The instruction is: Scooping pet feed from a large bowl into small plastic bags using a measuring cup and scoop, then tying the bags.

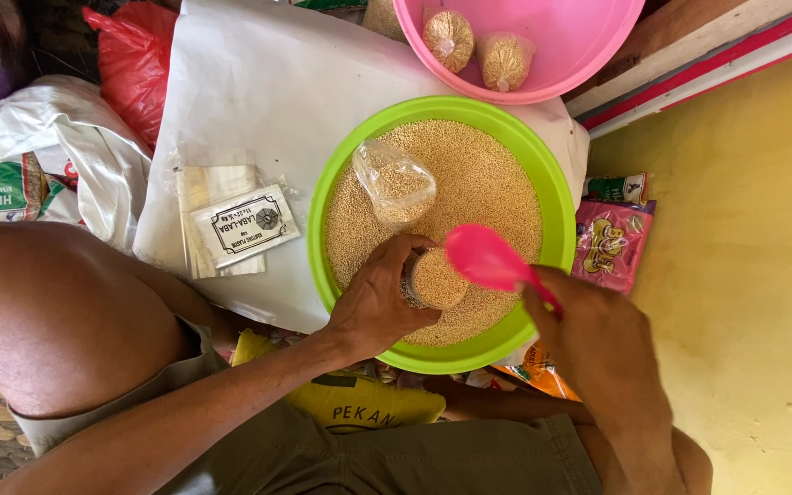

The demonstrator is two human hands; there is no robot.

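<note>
A round green plastic basin (543, 197), smooth and glossy, is filled with matt, grainy tan seed (488, 174); a glossy pink plastic scoop (486, 258) and crinkled clear plastic bag (394, 181) are seen

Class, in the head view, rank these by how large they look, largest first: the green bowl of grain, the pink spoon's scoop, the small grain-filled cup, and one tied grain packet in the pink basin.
1. Round green plastic bowl.
2. Pink plastic spoon scoop.
3. Small grain-filled cup and tied clear grain packet: these look alike, so unranked.
</note>
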